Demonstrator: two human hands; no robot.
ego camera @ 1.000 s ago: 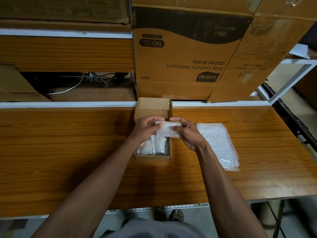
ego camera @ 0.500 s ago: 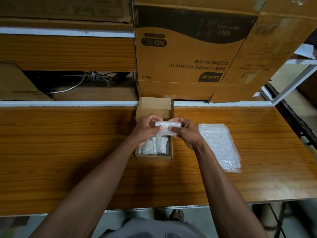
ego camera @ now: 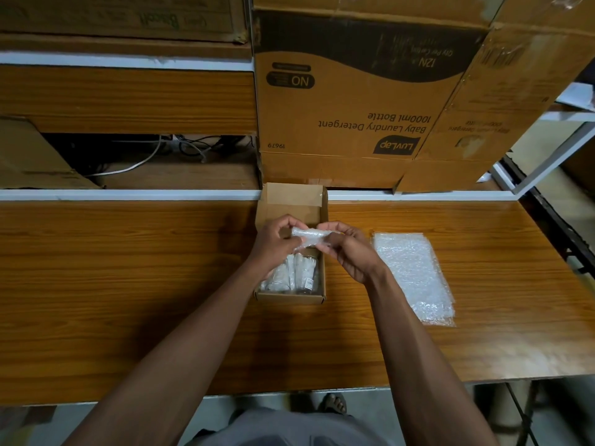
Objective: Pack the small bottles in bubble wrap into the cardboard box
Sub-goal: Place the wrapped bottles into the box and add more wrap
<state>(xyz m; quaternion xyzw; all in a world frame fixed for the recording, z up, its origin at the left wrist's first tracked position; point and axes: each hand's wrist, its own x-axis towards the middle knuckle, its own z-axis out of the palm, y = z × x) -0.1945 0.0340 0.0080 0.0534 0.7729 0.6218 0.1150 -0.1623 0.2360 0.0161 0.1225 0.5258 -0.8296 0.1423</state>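
Hands, left (ego camera: 273,244) and right (ego camera: 349,252), pinch wrapped bottle (ego camera: 310,237) above box (ego camera: 289,297); bubble-wrap sheets (ego camera: 415,278) beside.

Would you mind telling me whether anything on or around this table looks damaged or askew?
Only the large detergent carton behind the small cardboard box: its print reads upside down and its corners are torn. The packing itself looks orderly.

Brown cardboard box (ego camera: 291,201) — clear bubble wrap (ego camera: 415,275) — wood-grain table (ego camera: 128,268).
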